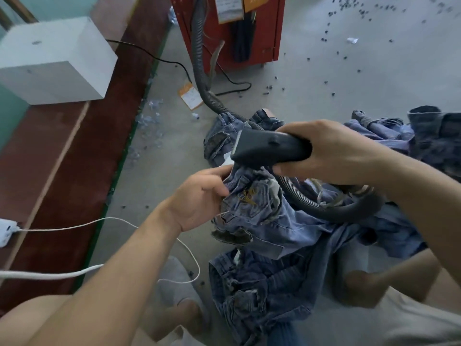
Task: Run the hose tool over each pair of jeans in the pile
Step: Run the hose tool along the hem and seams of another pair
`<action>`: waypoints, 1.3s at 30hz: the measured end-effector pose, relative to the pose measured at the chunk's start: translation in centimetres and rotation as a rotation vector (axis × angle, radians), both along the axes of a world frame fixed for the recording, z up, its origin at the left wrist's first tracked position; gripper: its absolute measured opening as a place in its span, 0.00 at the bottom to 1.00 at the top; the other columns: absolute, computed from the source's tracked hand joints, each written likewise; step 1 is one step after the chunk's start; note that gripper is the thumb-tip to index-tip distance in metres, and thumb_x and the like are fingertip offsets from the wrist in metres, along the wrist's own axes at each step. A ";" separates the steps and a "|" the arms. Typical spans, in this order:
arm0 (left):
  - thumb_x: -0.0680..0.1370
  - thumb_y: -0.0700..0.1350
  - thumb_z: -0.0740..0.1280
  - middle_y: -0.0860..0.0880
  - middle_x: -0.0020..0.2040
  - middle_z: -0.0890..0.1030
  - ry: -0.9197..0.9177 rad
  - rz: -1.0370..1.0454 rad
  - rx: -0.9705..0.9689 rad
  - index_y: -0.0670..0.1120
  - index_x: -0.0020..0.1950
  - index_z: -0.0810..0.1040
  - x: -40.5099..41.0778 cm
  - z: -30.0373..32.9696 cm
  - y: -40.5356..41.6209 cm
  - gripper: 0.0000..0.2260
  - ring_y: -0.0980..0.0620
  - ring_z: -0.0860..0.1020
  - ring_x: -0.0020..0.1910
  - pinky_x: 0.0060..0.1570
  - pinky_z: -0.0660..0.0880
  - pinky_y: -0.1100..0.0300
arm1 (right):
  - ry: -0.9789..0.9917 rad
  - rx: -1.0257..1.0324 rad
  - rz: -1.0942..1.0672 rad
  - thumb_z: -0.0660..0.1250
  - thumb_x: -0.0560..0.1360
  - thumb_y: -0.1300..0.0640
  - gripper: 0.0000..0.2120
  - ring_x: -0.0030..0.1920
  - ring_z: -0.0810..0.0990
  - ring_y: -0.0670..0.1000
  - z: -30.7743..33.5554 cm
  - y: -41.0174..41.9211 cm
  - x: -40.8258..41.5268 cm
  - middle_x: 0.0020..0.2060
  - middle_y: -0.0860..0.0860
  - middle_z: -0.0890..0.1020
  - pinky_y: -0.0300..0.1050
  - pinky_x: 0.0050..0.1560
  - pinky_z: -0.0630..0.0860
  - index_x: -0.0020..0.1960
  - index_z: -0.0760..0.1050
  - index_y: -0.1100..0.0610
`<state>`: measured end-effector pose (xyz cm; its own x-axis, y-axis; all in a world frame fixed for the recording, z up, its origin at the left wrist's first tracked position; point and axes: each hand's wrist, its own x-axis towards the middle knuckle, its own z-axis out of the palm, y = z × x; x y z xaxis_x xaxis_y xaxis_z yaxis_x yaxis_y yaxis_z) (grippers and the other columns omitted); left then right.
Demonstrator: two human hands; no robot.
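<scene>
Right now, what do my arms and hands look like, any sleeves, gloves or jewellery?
Both forearms are bare, with no sleeves reaching them. The left hand and right hand wear no gloves, and no rings, watch or bracelets show.

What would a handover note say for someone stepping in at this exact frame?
Right hand grips the hose tool, its head against the bunched jeans that the left hand pinches up by the fabric. The ribbed hose runs back to the red cabinet and loops under the right forearm. More jeans lie in the pile on the right and at the knees. How many are already done cannot be told. Left: finish this pair, then work through the others.
</scene>
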<state>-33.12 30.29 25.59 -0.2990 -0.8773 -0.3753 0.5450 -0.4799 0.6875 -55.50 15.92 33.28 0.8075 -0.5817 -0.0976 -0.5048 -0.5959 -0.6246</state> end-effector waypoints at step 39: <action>0.86 0.48 0.60 0.43 0.45 0.87 -0.123 0.190 0.274 0.44 0.53 0.86 -0.8 -0.7 -1.3 0.15 0.48 0.86 0.43 0.55 0.82 0.45 | 0.259 -0.006 0.114 0.74 0.70 0.41 0.10 0.39 0.79 0.38 -0.7 0.9 -1.1 0.39 0.37 0.81 0.37 0.35 0.70 0.49 0.77 0.40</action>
